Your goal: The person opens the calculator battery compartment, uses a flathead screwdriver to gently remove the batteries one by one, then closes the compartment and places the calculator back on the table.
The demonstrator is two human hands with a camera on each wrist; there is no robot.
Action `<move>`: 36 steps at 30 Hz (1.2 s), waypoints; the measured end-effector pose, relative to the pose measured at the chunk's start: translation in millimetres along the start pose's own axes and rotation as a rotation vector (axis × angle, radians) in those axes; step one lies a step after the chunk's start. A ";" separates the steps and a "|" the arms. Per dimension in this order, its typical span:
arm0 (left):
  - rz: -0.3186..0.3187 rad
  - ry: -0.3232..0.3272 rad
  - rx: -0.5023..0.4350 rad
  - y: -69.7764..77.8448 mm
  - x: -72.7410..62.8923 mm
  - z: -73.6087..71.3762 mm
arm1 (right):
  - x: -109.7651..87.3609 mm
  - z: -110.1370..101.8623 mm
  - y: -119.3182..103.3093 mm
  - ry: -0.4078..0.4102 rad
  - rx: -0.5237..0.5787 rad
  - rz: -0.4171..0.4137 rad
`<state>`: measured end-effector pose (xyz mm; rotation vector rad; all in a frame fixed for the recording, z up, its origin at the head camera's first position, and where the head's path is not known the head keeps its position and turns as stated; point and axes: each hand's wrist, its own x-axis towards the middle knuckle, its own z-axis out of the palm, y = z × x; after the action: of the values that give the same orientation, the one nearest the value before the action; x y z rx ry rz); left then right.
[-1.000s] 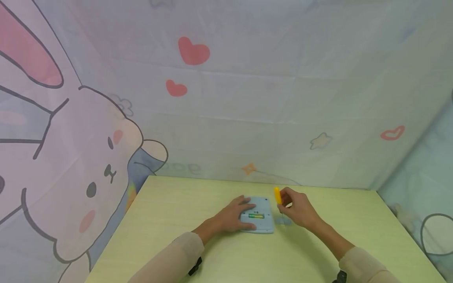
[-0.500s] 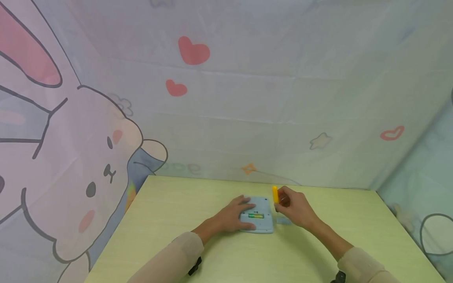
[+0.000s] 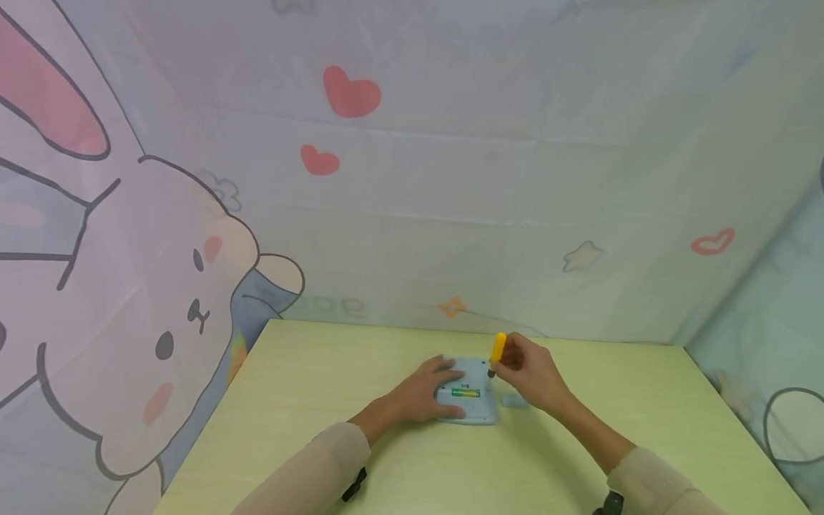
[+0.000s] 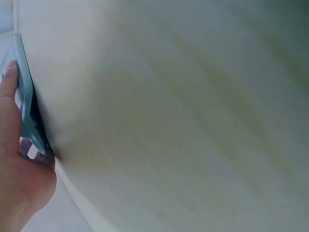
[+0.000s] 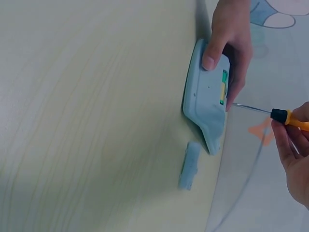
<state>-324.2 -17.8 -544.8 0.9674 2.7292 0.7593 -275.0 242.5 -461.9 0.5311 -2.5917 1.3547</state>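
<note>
A light blue calculator (image 3: 479,411) lies back up on the table, a green-and-yellow battery (image 3: 466,393) showing in its open compartment. My left hand (image 3: 421,392) holds its left side, the fingers spread over the back; in the left wrist view other fingers curl at its edge. My right hand (image 3: 537,373) pinches a screwdriver (image 3: 497,352) by its yellow handle and black collar. The thin shaft (image 5: 251,108) points at the calculator's far right part; whether the tip touches is unclear. Beside the calculator lies a small light blue battery cover (image 5: 189,166), below the right hand.
The pale wooden table (image 3: 386,465) ends at a hanging cloth (image 3: 450,179) printed with hearts and a rabbit. Another cloth hangs along the right side, where a dark loop (image 3: 769,422) shows.
The right hand has moved left and slightly up with the screwdriver, from above the battery cover to the calculator's right edge. The screwdriver handle now leans to the right. The left hand stays put.
</note>
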 end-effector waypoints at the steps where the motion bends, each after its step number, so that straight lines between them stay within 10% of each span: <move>1: 0.001 -0.001 0.001 0.2 0.0 -0.1 | 0.2 0.8 -0.8 0.001 0.006 0.003; 36: 0.009 0.006 0.021 -0.8 -0.1 0.3 | -9.0 22.1 4.4 0.087 0.026 0.002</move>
<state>-324.4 -18.3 -545.5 0.9833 2.7449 0.7373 -268.1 228.8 -480.7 0.4623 -2.5093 1.3820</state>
